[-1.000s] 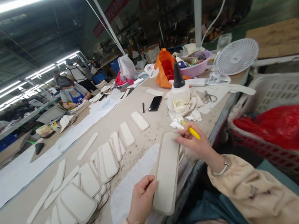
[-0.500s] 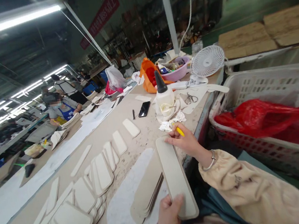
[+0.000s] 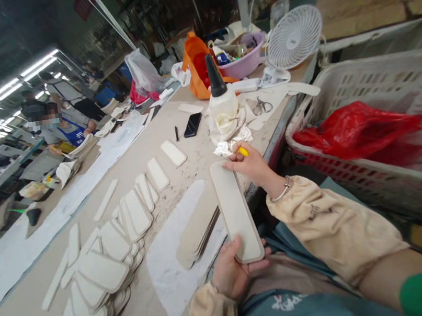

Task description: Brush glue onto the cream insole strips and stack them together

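1. The long, cream-white flat panel with rounded corners (image 3: 236,207) is in both hands, slanting from just over the near edge of the tan, scuffed bench (image 3: 201,157) down toward the person's lap.
2. The left hand (image 3: 230,271) has the lower end: its thumb is pressed on the pale face and its other fingers spread underneath, so the panel is clamped between them.
3. The right hand (image 3: 254,167) has its fingers closed at the upper right corner, and a short, bright yellow stick-like tool (image 3: 242,151) is tucked in the same grip. The tool's tip cannot be made out.
4. Beside the panel, a neat stack of matching beige panels (image 3: 196,229) lies on a large, white, curved-edged paper sheet (image 3: 169,280). In this view the panel overlaps the stack's upper end; whether they touch cannot be told.
5. Farther left, many pale panels lie in an overlapping fan (image 3: 101,272).
6. Beyond the right hand stands a whitish plastic bottle with a tall black cone tip (image 3: 223,104), with crumpled white tissue (image 3: 245,133) at its foot.
7. The panel looks light, thin and fairly stiff, perhaps with a little flex along its length; its face seems smooth, though hardly fragile. Opposite ends or long edges look like the best holds, with thumb above and fingers below, leaving the middle free.
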`<act>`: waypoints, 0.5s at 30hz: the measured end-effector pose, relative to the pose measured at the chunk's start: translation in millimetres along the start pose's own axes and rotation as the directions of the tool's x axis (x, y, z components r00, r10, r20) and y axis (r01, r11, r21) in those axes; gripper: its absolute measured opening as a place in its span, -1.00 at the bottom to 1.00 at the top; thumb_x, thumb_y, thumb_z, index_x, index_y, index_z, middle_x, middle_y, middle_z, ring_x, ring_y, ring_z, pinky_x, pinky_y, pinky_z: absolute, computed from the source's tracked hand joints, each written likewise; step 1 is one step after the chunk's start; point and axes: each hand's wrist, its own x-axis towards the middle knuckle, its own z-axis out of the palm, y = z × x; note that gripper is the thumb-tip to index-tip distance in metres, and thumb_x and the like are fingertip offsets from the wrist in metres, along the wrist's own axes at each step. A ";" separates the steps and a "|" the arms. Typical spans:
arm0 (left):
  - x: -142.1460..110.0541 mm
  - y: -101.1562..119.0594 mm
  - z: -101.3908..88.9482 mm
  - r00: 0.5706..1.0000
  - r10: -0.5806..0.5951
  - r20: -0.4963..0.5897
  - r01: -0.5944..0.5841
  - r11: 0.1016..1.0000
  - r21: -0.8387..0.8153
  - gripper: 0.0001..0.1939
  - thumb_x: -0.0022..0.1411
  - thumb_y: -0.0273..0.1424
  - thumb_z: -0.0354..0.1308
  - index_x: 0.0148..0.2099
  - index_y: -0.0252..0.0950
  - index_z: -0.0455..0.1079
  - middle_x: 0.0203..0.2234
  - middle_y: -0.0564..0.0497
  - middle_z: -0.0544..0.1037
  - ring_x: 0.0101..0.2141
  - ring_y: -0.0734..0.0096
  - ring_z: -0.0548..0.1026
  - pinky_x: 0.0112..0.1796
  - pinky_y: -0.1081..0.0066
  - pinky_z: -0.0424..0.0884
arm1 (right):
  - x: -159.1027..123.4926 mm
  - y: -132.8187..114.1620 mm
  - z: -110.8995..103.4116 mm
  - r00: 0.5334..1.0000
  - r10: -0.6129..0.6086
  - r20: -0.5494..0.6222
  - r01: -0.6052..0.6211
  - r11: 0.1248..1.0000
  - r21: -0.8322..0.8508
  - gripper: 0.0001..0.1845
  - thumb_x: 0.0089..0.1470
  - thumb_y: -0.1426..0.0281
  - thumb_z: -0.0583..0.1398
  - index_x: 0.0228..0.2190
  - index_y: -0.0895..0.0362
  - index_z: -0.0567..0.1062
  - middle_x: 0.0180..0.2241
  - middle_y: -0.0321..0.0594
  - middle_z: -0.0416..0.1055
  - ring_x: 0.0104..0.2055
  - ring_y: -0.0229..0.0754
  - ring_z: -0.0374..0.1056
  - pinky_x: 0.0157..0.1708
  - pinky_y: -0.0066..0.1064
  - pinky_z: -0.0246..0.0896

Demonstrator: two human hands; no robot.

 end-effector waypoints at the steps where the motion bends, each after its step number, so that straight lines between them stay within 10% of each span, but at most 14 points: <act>1: -0.7 -1.2 -0.9 1.000 -0.023 0.017 0.023 1.000 0.008 -0.50 0.07 -0.16 0.30 -0.06 -0.45 0.45 -0.23 -0.29 0.59 -0.26 0.06 0.58 -0.38 0.33 0.53 | 0.5 1.0 -0.6 1.000 -0.005 -0.004 0.005 1.000 0.002 -0.46 -0.34 0.32 0.43 -0.42 0.05 0.19 -0.58 -0.53 0.25 -0.53 -0.39 0.22 -0.49 -0.56 0.12; 15: 2.4 -13.9 -6.4 0.998 0.059 -0.015 -0.058 0.995 0.085 -0.52 -0.03 -0.27 0.39 -0.10 -0.45 0.45 -0.28 -0.23 0.60 -0.27 0.13 0.59 -0.38 0.44 0.52 | 1.3 9.5 -1.4 0.999 -0.019 -0.028 0.017 0.998 -0.057 -0.50 -0.30 0.35 0.42 -0.40 0.05 0.22 -0.57 -0.54 0.24 -0.53 -0.40 0.21 -0.48 -0.56 0.15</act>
